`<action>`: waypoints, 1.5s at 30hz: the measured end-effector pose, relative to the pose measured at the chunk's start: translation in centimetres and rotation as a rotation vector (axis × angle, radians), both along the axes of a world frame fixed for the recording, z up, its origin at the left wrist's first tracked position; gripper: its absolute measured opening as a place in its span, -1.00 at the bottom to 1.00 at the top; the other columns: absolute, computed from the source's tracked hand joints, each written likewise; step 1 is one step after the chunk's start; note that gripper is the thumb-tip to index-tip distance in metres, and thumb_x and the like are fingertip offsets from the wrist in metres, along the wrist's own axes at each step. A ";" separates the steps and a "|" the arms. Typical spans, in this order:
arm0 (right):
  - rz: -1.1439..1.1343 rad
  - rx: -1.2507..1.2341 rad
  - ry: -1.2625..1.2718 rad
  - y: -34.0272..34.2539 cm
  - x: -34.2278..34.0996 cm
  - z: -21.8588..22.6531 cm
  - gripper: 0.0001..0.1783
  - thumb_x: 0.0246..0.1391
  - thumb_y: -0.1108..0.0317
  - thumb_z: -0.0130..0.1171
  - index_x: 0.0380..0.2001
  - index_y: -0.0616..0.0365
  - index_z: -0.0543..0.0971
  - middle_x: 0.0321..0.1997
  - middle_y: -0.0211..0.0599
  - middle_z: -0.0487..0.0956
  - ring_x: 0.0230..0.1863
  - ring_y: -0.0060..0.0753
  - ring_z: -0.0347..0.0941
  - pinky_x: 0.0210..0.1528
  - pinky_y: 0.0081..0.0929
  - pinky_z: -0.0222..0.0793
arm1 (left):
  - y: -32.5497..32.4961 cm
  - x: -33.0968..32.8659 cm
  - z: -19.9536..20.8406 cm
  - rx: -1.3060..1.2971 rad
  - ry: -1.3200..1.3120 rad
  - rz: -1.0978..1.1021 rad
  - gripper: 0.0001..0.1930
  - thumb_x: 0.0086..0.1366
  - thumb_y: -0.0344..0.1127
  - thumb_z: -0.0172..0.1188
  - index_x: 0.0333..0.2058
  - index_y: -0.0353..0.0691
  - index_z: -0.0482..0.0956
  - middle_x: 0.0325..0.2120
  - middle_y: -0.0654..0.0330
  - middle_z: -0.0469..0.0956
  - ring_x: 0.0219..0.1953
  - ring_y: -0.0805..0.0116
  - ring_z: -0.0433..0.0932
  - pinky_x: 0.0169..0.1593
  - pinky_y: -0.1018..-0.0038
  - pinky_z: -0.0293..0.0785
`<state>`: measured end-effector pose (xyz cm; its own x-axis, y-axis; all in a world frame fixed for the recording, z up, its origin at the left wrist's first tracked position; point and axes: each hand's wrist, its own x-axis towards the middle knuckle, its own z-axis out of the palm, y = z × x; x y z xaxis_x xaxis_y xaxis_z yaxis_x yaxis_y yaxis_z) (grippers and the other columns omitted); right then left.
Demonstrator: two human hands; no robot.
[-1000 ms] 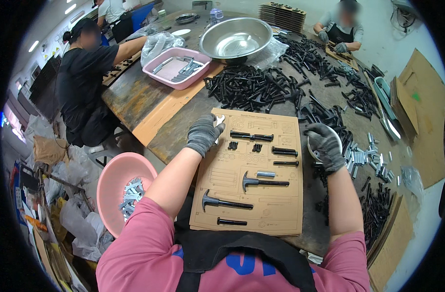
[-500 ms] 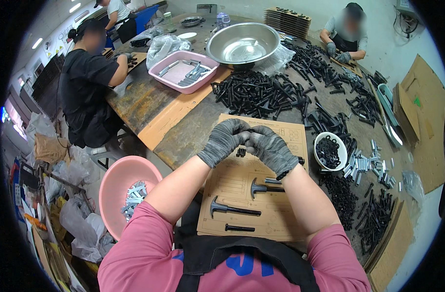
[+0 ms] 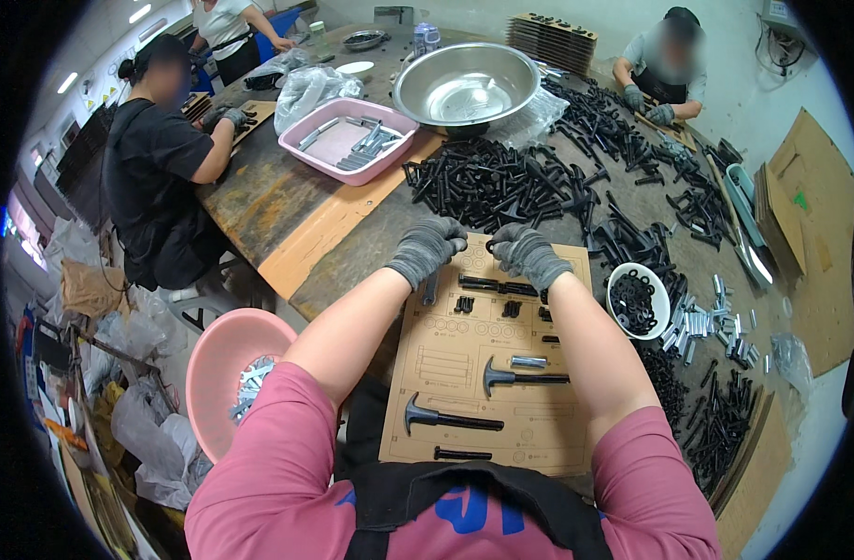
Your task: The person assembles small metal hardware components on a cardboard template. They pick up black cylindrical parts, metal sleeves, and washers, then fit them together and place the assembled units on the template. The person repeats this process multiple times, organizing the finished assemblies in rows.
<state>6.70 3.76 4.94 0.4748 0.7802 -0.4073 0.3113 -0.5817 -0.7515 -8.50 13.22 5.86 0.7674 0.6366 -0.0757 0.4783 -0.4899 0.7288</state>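
Observation:
Both my hands wear grey gloves and hover apart over the far edge of a printed cardboard sheet (image 3: 427,359). My left hand (image 3: 429,250) is closed, fingertips pinched; whatever it holds is too small to name. My right hand (image 3: 528,254) is closed too, with a small black ring (image 3: 489,246) at its fingertips. Below them lie long black bolts (image 3: 487,284), a grey wrench (image 3: 430,287) and clusters of short black screws (image 3: 464,304). Nearer me are two black T-shaped bolts with curved heads (image 3: 455,416), a silver tube (image 3: 529,361) and a single black bolt (image 3: 462,454).
A white bowl of black rings (image 3: 634,299) stands right of the sheet, beside loose silver tubes (image 3: 693,317). Beyond my hands is a heap of black bolts (image 3: 497,182). A pink tray (image 3: 352,173), a steel basin (image 3: 466,89) and a pink tub (image 3: 207,350) surround. Co-workers sit across the table.
My hands, together over the sheet before, have drawn apart, left to the left and right to the right. Bolts and screws beneath them now show. A person at far left has turned.

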 end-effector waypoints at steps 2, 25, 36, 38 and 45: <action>0.209 0.032 -0.232 1.0 0.5 -1.2 -0.81 -0.12 0.35 0.13 -0.35 0.11 0.52 -0.49 -0.28 0.52 -0.52 -0.48 0.45 -0.50 -0.47 0.41 | 1.1 1.1 -2.0 0.260 -0.005 -0.087 -0.84 0.03 -0.36 0.16 -0.36 -0.18 0.55 -0.49 0.11 0.53 -0.45 0.30 0.49 -0.32 0.43 0.41; 0.542 -0.339 -0.637 2.4 -0.4 -1.2 -0.68 0.02 0.18 -0.04 -0.13 -0.10 0.47 -0.07 -0.27 0.46 -0.08 -0.13 0.39 -0.05 -0.23 0.34 | 2.0 2.6 -2.5 0.492 0.289 -0.274 -0.80 -0.01 -0.31 0.16 -0.33 -0.04 0.57 -0.37 0.06 0.49 -0.26 0.11 0.46 -0.16 0.33 0.38; 0.337 -0.239 -0.650 2.2 -0.8 -2.6 -0.67 -0.10 0.19 0.07 -0.22 0.01 0.52 -0.11 -0.16 0.48 -0.13 -0.07 0.43 -0.12 -0.24 0.37 | 1.3 3.0 -2.3 0.611 0.416 -0.336 -0.80 -0.05 -0.26 0.15 -0.39 -0.07 0.59 -0.32 0.07 0.45 -0.22 0.12 0.44 -0.16 0.35 0.39; 0.360 -0.178 -0.647 2.2 -0.9 -3.1 -0.67 -0.10 0.18 0.07 -0.22 -0.01 0.52 -0.10 -0.17 0.47 -0.12 -0.08 0.43 -0.12 -0.24 0.37 | 1.0 3.0 -2.4 0.581 0.391 -0.279 -0.79 -0.05 -0.25 0.14 -0.37 -0.08 0.59 -0.33 0.05 0.47 -0.24 0.11 0.46 -0.16 0.33 0.39; 0.154 -0.080 -0.463 0.6 -1.0 -0.7 -0.69 -0.11 0.13 0.11 -0.27 -0.05 0.55 -0.22 -0.17 0.52 -0.16 -0.15 0.45 -0.10 -0.28 0.34 | 0.6 3.2 -2.7 0.564 0.362 -0.202 -0.77 -0.03 -0.25 0.09 -0.36 -0.15 0.58 -0.41 -0.03 0.51 -0.32 0.04 0.50 -0.19 0.26 0.41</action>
<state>5.70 4.34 4.22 0.5018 0.8305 -0.2417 0.6891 -0.5527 -0.4687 -5.29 13.78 3.15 0.8639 0.5013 -0.0491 0.5026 -0.8516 0.1487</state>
